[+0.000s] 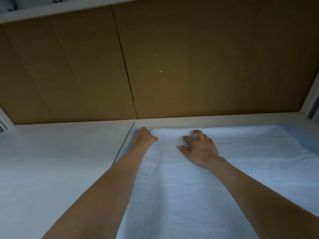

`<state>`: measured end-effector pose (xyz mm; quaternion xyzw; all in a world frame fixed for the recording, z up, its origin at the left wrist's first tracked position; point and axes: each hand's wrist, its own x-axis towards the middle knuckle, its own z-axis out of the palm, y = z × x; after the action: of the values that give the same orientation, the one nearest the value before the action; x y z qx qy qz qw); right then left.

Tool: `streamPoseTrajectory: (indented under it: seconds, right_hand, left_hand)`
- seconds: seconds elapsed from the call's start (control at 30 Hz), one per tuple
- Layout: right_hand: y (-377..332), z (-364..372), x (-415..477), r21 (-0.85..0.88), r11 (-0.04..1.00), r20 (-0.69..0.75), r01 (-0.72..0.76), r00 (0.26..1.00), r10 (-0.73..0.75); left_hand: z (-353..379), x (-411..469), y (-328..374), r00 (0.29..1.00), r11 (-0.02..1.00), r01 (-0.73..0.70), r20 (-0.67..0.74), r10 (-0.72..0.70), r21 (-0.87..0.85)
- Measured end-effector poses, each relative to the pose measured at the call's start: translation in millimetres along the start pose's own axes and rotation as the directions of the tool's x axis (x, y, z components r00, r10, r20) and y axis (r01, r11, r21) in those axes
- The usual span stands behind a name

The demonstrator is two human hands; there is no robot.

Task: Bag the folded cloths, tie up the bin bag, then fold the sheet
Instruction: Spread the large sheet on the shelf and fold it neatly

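A white sheet (pixel 198 183) with a blue edge lies spread over the right part of the white table (pixel 60 161). My left hand (pixel 144 138) is at the sheet's far left corner, fingers curled around the blue edge. My right hand (pixel 200 147) lies flat on the sheet near its far edge, fingers spread, holding nothing. No bin bag or folded cloths are in view.
A brown cardboard panel (pixel 155 66) stands upright along the back of the table, with a seam down its middle. A white shelf edge (pixel 51 9) runs above it. White frame posts (pixel 310 102) stand at the back right and back left.
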<state>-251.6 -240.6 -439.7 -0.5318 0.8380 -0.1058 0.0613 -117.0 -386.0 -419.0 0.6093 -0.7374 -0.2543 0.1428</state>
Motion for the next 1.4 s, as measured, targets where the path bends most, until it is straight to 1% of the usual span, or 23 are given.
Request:
streamPoseTrajectory:
  seconds: [0.13, 0.23, 0.37, 0.5, 0.57, 0.63, 0.73, 0.77, 0.83, 0.9, 0.97, 1.0, 1.07, 1.13, 1.2, 1.3, 1.4]
  right_hand:
    - [0, -2, 1, 0.025, 0.999, -0.002, -0.029, 1.0, 0.029]
    - [-1, -4, 0, 0.04, 0.999, -0.012, -0.037, 0.999, 0.037]
    - [-2, -10, 0, 0.052, 0.998, -0.044, -0.034, 0.998, 0.036]
    - [-3, -11, -1, 0.069, 0.997, -0.067, -0.03, 0.997, 0.035]
    - [-2, -9, -2, 0.068, 0.997, -0.066, -0.029, 0.997, 0.033]
    - [-2, -6, -2, 0.056, 0.998, -0.056, -0.03, 0.998, 0.033]
    - [-2, -1, 0, 0.039, 0.999, -0.039, -0.029, 0.999, 0.03]
    - [-1, 0, 0, 0.033, 0.999, -0.036, -0.027, 0.999, 0.029]
    - [-1, 0, 1, 0.027, 0.999, -0.026, -0.025, 0.999, 0.025]
    - [0, 0, 0, 0.016, 1.0, 0.005, -0.024, 1.0, 0.024]
    - [0, -3, -1, -0.007, 1.0, 0.038, -0.023, 0.999, 0.023]
    - [-1, -4, -3, -0.015, 1.0, 0.047, -0.027, 0.999, 0.028]
    - [-5, -8, -10, -0.014, 0.998, 0.043, -0.055, 0.998, 0.055]
    - [-8, -12, -22, -0.019, 0.996, 0.004, -0.088, 0.996, 0.088]
    - [-9, -17, -37, -0.014, 0.994, -0.053, -0.109, 0.993, 0.108]
    - [-10, -23, -63, 0.014, 0.993, -0.12, -0.114, 0.986, 0.115]
    - [-7, -28, -88, 0.016, 0.992, -0.119, -0.124, 0.985, 0.125]
  left_hand:
    - [-4, 1, 4, 0.998, 0.992, 0.056, -0.009, -0.058, -0.109]
    - [-7, 3, 6, 0.996, 0.974, 0.09, 0.011, -0.09, -0.206]
    - [-12, 5, 9, 0.995, 0.91, 0.055, 0.094, -0.017, -0.412]
    - [-18, -1, 11, 0.989, 0.864, 0.031, 0.138, 0.045, -0.503]
    - [-20, -6, 10, 0.983, 0.858, 0.022, 0.17, 0.077, -0.513]
    - [-16, -4, 5, 0.975, 0.87, 0.009, 0.197, 0.102, -0.493]
    - [-10, -5, 1, 0.968, 0.917, -0.027, 0.22, 0.124, -0.397]
    - [-8, -3, 1, 0.969, 0.941, -0.066, 0.202, 0.139, -0.331]
    - [-7, -2, 3, 0.97, 0.982, -0.158, 0.171, 0.174, -0.105]
    - [-10, -6, 1, 0.965, 0.967, -0.226, 0.166, 0.204, 0.119]
    - [-16, -10, -3, 0.957, 0.937, -0.271, 0.167, 0.238, 0.219]
    - [-21, -14, -7, 0.958, 0.933, -0.274, 0.148, 0.244, 0.233]
    - [-31, -25, -15, 0.965, 0.938, -0.261, 0.059, 0.254, 0.227]
    - [-41, -40, -22, 0.962, 0.947, -0.26, -0.038, 0.272, 0.189]
    - [-48, -61, -26, 0.953, 0.95, -0.27, -0.098, 0.287, 0.155]
    - [-53, -95, -31, 0.939, 0.944, -0.283, -0.149, 0.309, 0.172]
    - [-49, -128, -40, 0.932, 0.927, -0.302, -0.138, 0.336, 0.22]
